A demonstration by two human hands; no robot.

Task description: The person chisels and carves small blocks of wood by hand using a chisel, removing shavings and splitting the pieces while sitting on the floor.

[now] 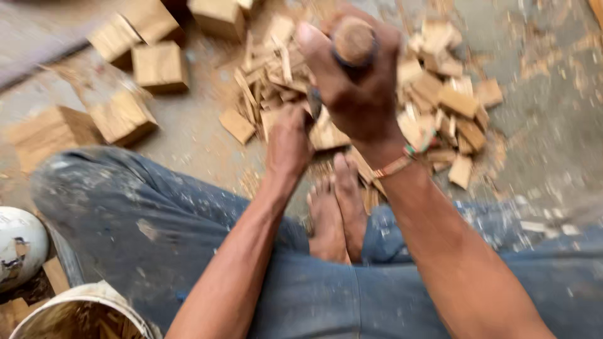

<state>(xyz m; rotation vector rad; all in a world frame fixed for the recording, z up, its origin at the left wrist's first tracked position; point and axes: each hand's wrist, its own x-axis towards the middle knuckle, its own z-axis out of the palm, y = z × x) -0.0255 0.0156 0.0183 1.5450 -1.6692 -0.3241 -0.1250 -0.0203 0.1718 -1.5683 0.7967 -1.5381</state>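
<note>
**Wood splitting on the floor: chip pile large, blocks still whole**

Person sits on the concrete floor (553,125), legs in dusty jeans (144,220), bare feet (336,213) pressed together in front.

Right hand (358,81) is raised, fist clamped around the round wooden handle (353,39) of a tool. The handle end points at the camera; the tool's head is hidden behind the hand and blurred, so its type can't be told. Beaded bracelets (402,160) sit on that wrist.

Left hand (287,141) is lower, just beyond the toes, fingers closed on a small wood piece (326,133) and steadying it on the floor. Grip detail is blurred. The piece sits right under the raised hand, at the near edge of the chip pile.

Progress, judging by the layout:
- Done: a wide pile of split chips (433,107) and thin slivers spreads across the floor's middle, beyond both hands. That is a lot of material already reduced.
- In hand: one small piece, looks part-trimmed.
- Left: several whole square blocks (160,66) lie along the floor's far-left side, well apart from the hands, plus more at the top edge.

Near-left corner: a white bucket (81,301) rim with wood scraps inside, and a white rounded object (19,245) beside it, identity unclear.
</note>
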